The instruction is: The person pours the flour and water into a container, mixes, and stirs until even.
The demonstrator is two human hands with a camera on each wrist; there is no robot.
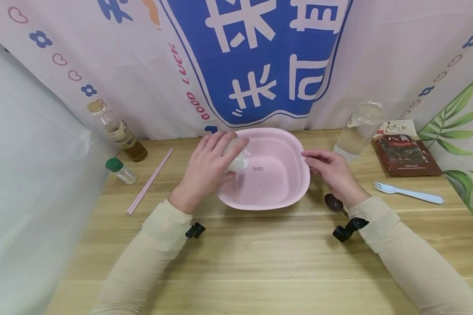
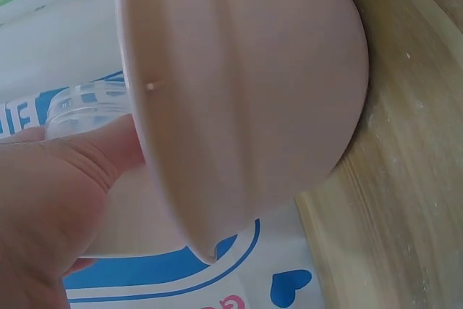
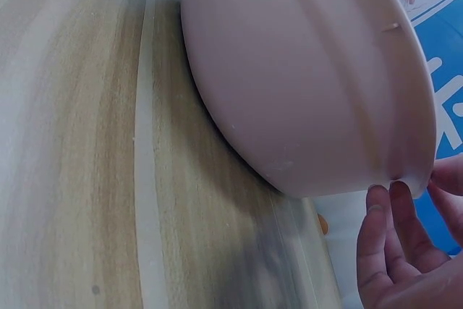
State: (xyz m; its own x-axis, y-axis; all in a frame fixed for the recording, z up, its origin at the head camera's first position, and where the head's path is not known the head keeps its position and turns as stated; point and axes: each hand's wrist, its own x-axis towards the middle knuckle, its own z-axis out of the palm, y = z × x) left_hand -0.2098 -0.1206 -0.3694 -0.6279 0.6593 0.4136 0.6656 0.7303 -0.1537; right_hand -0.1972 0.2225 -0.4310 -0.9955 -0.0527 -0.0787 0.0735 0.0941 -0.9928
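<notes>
A pink plastic basin [image 1: 273, 183] marked "bdo" stands on the wooden table. Over its left side, my left hand [image 1: 210, 168] grips a clear cup [image 1: 239, 162]; the fingers cover much of it, and whether anything is inside it I cannot tell. The left wrist view shows the cup's transparent end [image 2: 87, 106] beyond the basin's rim. At the basin's right side, my right hand [image 1: 335, 171] pinches the rim between thumb and fingers. In the right wrist view several fingertips [image 3: 400, 192] touch the basin's outer wall [image 3: 304, 85] just below the rim.
To the left are a corked bottle [image 1: 126, 139], a green-capped shaker [image 1: 121, 171] and pink chopsticks [image 1: 150, 181]. On the right stand a clear pitcher [image 1: 354, 138], a brown spice packet [image 1: 407, 155] and a blue fork [image 1: 411, 192]. A dark spoon [image 1: 333, 203] lies partly under the right wrist.
</notes>
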